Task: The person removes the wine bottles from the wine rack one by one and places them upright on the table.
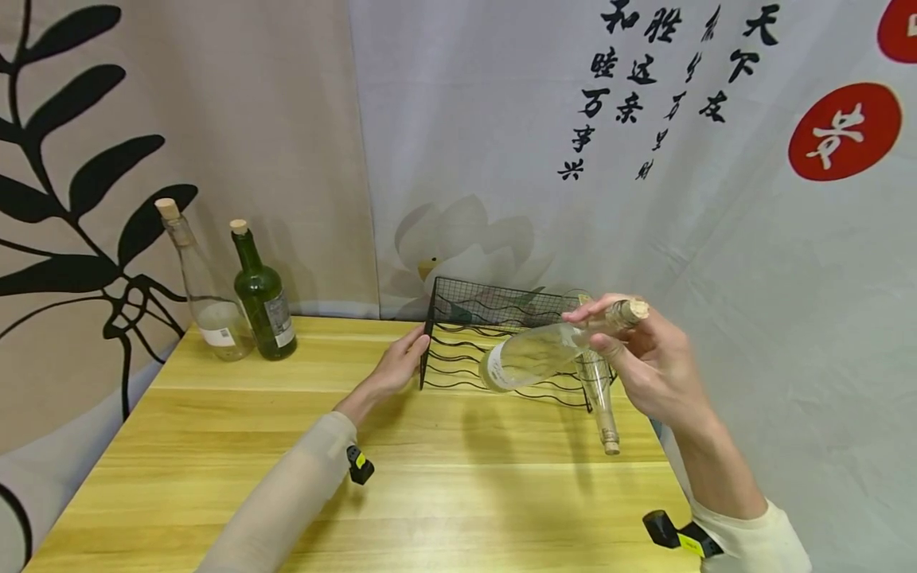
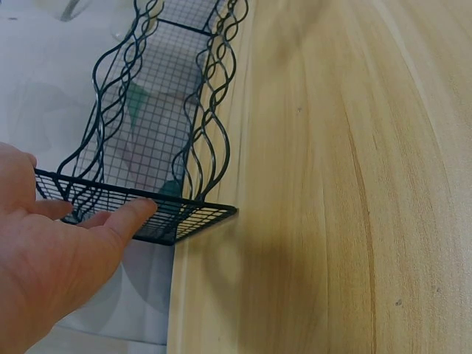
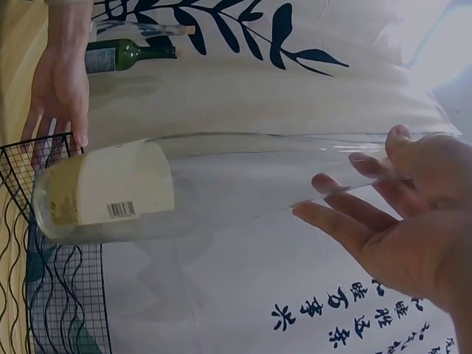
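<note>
My right hand (image 1: 662,362) grips a clear glass bottle (image 1: 533,358) by its neck, above a black wire bottle rack (image 1: 501,298). The bottle is tilted, its cork up to the right and its labelled base (image 3: 122,184) down to the left. My left hand (image 1: 394,366) touches the rack's left end. In the left wrist view, its thumb lies at the top edge of the mesh end panel (image 2: 199,210); part of its fingers is hidden. A second clear corked bottle (image 1: 600,398) lies in the rack's right end, its neck jutting forward and partly hidden by the held bottle.
At the table's back left stand a clear corked bottle (image 1: 215,310) and a green corked bottle (image 1: 263,294). A printed cloth (image 1: 466,143) hangs behind the wooden table (image 1: 430,493). The rack stands near the back edge.
</note>
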### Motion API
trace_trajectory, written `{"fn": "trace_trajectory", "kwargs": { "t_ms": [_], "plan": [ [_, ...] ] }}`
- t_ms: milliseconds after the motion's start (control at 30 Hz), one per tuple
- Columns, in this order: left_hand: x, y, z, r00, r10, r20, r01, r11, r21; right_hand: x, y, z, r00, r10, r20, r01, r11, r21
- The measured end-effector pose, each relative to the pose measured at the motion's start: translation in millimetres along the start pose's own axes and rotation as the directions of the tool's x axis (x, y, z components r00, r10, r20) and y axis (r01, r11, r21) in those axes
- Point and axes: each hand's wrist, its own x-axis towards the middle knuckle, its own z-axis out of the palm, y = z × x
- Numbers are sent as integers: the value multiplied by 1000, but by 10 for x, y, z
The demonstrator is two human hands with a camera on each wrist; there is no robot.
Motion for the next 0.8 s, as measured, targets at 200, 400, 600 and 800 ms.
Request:
{"fn": "trace_trajectory", "kwargs": {
  "t_ms": [200, 400, 600, 800],
  "plan": [
    [7, -14, -7, 1000, -8, 1, 8, 1000, -9, -1, -28, 66, 997, 52, 59, -49, 998, -50],
    [15, -30, -12, 1000, -7, 2, 7, 1000, -8, -23, -82, 160, 979, 158, 129, -145, 984, -106],
    [14, -23, -3, 1000, -2, -7, 2, 1000, 5, -38, -62, 290, 963, 168, 211, -151, 984, -96],
    [14, -30, -5, 1000, 0, -2, 0, 1000, -6, -53, 57, 423, 958, 148, 245, -136, 988, -67]
  ]
}}
